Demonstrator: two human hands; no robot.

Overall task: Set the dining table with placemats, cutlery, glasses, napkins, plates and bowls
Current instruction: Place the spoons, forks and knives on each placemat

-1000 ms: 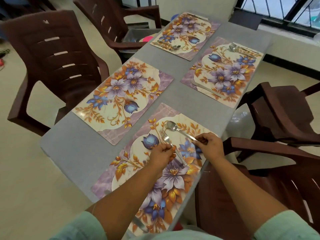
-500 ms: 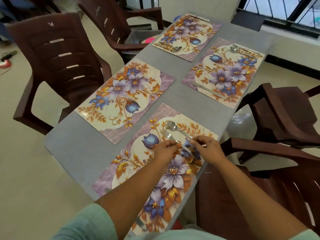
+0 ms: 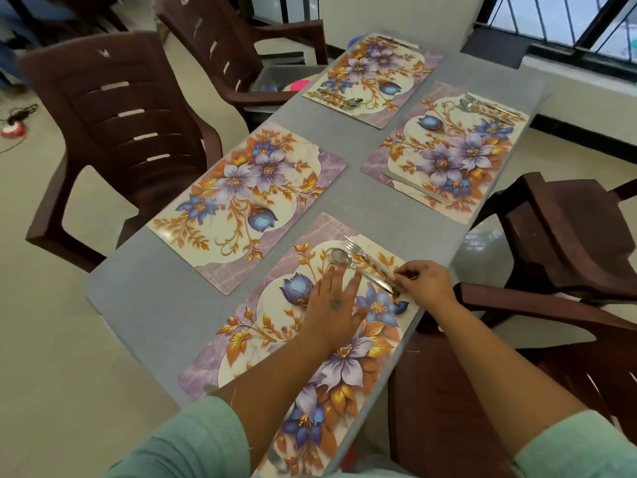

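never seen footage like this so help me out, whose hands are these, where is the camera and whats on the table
There is no machine here: the camera sits on a person's head, looking down at their own bare hands. On the grey table lie four flowered placemats. The right hand pinches the handle ends of a fork and spoon lying on the nearest placemat. The left hand is flat and open beside them, holding nothing. The two far placemats already carry cutlery; the left middle placemat is bare. Brown chairs stand around.

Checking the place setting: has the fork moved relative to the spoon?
Yes. The fork went from the spoon's left to its right, nearer the table edge.
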